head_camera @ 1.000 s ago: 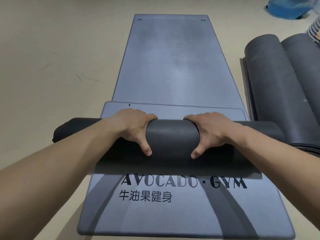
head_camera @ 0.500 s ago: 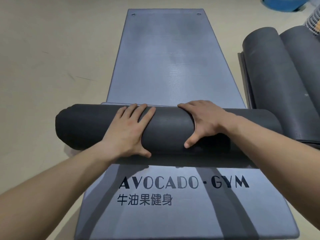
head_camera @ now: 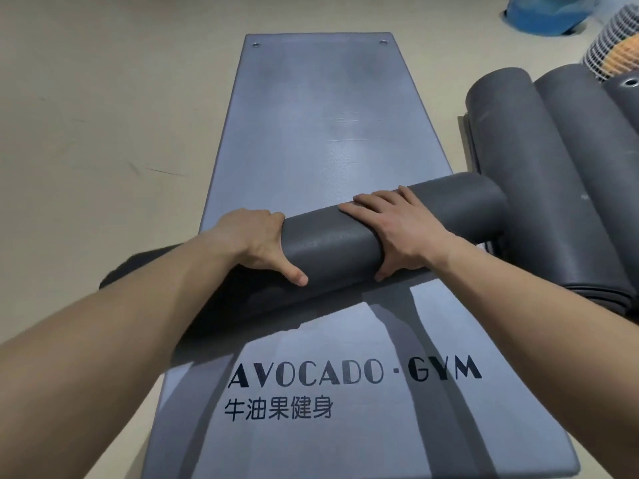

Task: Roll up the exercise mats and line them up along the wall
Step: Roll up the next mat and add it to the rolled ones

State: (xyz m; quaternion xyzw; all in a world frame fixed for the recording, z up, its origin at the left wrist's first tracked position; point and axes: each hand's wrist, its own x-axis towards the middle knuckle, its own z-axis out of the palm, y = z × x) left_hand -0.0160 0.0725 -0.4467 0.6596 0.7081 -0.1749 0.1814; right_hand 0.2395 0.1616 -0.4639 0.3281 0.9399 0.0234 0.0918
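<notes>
grey rolled mat [head_camera: 332, 243] sits gripped under left hand [head_camera: 256, 236] and right hand [head_camera: 397, 229] (thumbs on its near side).

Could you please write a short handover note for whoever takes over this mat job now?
Left hand and right hand both grip the rolled mat.
It lies slanted across the flat mat, right end by the finished rolls.
Done: this mat looks fully rolled.
Left: set it beside the rolls, then roll the flat mat; no wall in view.
</notes>
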